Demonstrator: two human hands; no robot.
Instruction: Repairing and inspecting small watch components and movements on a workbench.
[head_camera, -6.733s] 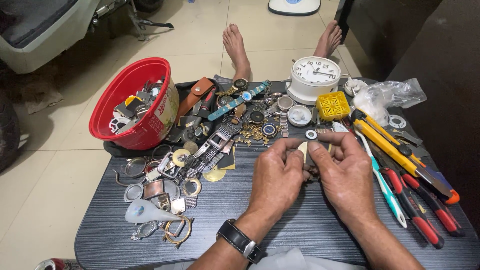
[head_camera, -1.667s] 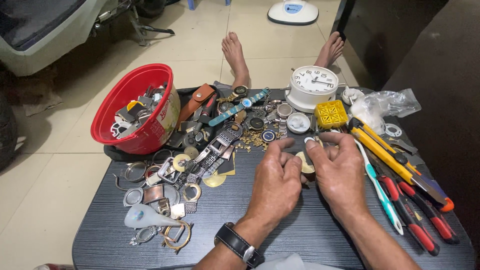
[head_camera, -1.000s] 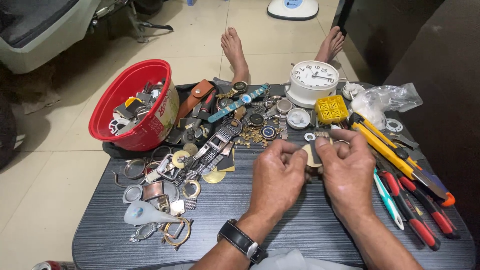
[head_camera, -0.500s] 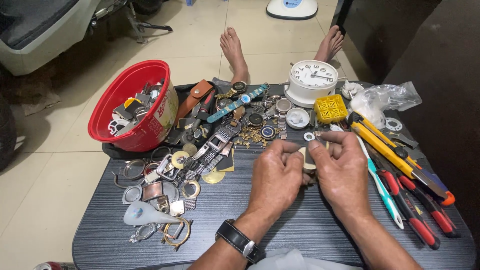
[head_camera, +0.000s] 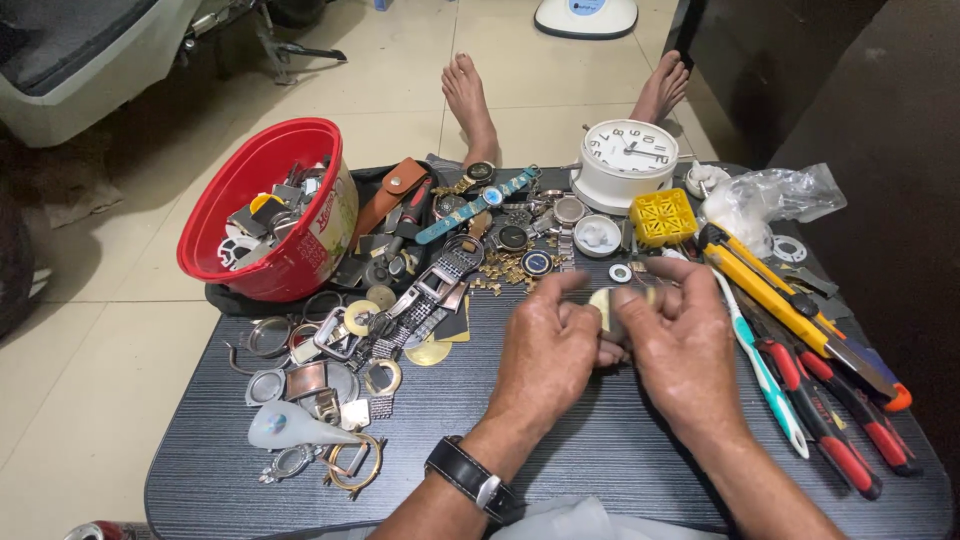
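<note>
A: Item one, largest: dark bench (head_camera: 560, 470), slatted top. What sits at its far-left corner?

B: Red bowl (head_camera: 262, 215) of watch parts. Far edge, centre-right: white alarm clock (head_camera: 628, 160), then a yellow grid tray (head_camera: 662, 216) just beside it.

A: Right edge?

B: Yellow utility knife (head_camera: 765, 290) and red-handled tools (head_camera: 830, 420), lying lengthwise toward the near-right corner. Left half: loose watch cases and straps (head_camera: 430, 290).

A: The hands?

B: Middle of the bench, close together. Left hand (head_camera: 545, 350) and right hand (head_camera: 680, 345) both pinch a small pale round piece (head_camera: 605, 305) between their fingertips; it lies between them, equally near each. Its long axis I cannot tell; mostly hidden.

A: Grip?

B: Fingers curled, closed on the piece from both sides.
</note>
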